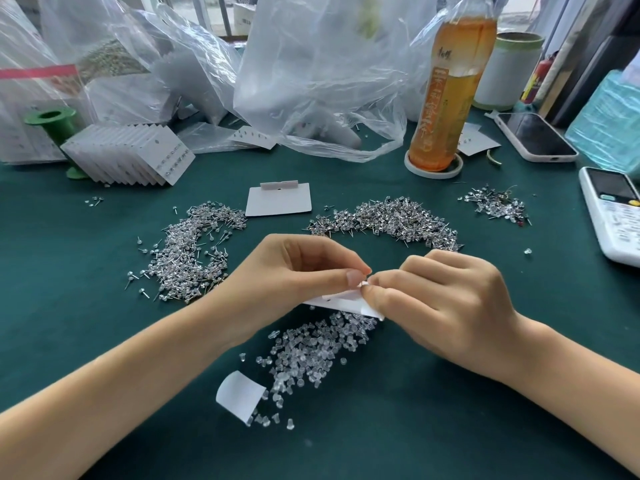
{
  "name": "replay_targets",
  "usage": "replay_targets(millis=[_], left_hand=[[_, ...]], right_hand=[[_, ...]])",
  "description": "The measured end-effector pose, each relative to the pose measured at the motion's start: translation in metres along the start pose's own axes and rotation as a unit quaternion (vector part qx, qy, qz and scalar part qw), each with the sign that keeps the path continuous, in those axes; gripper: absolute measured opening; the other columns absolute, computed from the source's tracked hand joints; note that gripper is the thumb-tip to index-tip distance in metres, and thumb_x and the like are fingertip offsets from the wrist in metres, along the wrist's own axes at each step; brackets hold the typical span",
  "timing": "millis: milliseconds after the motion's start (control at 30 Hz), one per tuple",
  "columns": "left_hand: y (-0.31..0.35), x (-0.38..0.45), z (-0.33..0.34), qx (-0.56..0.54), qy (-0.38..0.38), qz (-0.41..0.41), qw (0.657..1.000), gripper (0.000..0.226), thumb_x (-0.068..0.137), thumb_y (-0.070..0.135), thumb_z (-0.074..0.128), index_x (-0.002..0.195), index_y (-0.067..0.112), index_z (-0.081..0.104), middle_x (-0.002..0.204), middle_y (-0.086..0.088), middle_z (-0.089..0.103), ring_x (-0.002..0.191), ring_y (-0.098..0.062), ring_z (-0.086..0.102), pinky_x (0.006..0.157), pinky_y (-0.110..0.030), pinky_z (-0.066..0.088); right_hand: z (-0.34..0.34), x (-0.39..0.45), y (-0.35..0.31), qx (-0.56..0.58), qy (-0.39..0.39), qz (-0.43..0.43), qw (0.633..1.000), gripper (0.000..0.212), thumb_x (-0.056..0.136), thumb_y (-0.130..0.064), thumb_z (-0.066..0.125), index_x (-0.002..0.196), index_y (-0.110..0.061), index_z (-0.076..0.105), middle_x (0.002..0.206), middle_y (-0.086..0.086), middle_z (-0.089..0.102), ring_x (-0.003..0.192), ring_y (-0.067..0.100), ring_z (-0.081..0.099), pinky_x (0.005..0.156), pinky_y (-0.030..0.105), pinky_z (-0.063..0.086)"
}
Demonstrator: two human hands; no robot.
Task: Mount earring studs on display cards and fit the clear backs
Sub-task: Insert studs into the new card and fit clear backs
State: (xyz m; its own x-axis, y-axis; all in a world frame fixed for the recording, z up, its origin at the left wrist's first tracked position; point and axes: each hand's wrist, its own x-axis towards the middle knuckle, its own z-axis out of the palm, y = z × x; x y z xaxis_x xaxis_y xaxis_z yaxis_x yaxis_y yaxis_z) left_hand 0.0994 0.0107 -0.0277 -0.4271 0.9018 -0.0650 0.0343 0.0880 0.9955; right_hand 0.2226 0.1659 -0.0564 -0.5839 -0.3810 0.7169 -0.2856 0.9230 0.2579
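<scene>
Curled paper scrap (240, 396) sits nearest me, right by the clear backs (311, 351). Just above that pile, I've got both hands pinching the display card (341, 303): left hand (298, 271), right hand (446, 299), fingertips meeting.

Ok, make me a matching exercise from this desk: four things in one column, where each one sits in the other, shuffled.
Things:
1. clear backs
2. bottle
3. stacked cards
4. card

Places:
A. far left, by the green spool
B. held between both hands
C. far side, on a white coaster
D. heaped below the hands

Pairs: 1-D, 2-C, 3-A, 4-B
</scene>
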Motion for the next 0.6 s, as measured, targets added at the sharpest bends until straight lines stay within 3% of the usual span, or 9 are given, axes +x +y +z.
replay_targets(millis=[267, 600], left_hand=[[-0.0035, 0.0001, 0.0015, 0.0, 0.025, 0.012, 1.0, 0.018, 0.068, 0.018, 0.073, 0.086, 0.015, 0.074, 0.082, -0.005, 0.072, 0.077, -0.012, 0.065, 0.074, -0.021, 0.053], [-0.0047, 0.0002, 0.0011, -0.01, 0.021, 0.003, 1.0, 0.019, 0.066, 0.016, 0.073, 0.084, 0.014, 0.074, 0.079, -0.004, 0.072, 0.074, -0.017, 0.062, 0.072, -0.019, 0.052]], right_hand=[[0.0009, -0.0019, 0.0003, -0.008, -0.016, -0.015, 1.0, 0.024, 0.087, 0.0, 0.058, 0.069, -0.01, 0.071, 0.059, 0.003, 0.063, 0.048, 0.024, 0.054, 0.042, 0.028, 0.045], [-0.001, -0.0016, -0.0006, -0.019, -0.024, -0.02, 0.999, 0.014, 0.077, 0.001, 0.07, 0.069, -0.011, 0.072, 0.059, 0.002, 0.062, 0.048, 0.023, 0.054, 0.042, 0.029, 0.045]])
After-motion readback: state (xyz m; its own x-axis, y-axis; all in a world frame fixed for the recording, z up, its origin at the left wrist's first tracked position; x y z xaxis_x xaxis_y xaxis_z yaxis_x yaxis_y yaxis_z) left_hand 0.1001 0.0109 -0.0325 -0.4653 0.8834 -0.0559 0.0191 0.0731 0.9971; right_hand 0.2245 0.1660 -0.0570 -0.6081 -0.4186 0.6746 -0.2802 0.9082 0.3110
